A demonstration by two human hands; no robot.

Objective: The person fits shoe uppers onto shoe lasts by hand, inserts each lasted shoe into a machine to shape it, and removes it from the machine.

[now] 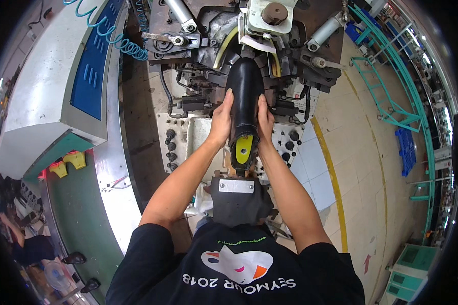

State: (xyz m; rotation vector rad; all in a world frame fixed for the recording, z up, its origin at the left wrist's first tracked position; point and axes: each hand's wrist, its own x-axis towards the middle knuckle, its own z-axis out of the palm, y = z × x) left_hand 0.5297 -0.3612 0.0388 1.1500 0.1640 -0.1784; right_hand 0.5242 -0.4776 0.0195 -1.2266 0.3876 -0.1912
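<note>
A black leather shoe upper [245,84] sits over a yellow-green shoe last [244,148], whose top with a hole shows at the near end. My left hand [222,118] presses along its left side and my right hand [264,120] along its right, so the shoe is gripped between them. Its toe points away from me into the jaws of a shoe lasting machine [275,48], below a pale metal head. The heel end rests above a dark support block with a metal plate [236,186]. My palms and most inner fingers are hidden by the shoe.
Control knobs [171,146] line the panel on both sides of the shoe. At left runs a green conveyor [79,213] with yellow lasts [75,159] beside a grey-white machine housing [51,66]. A teal rack [392,76] and a blue pallet [406,151] stand at right.
</note>
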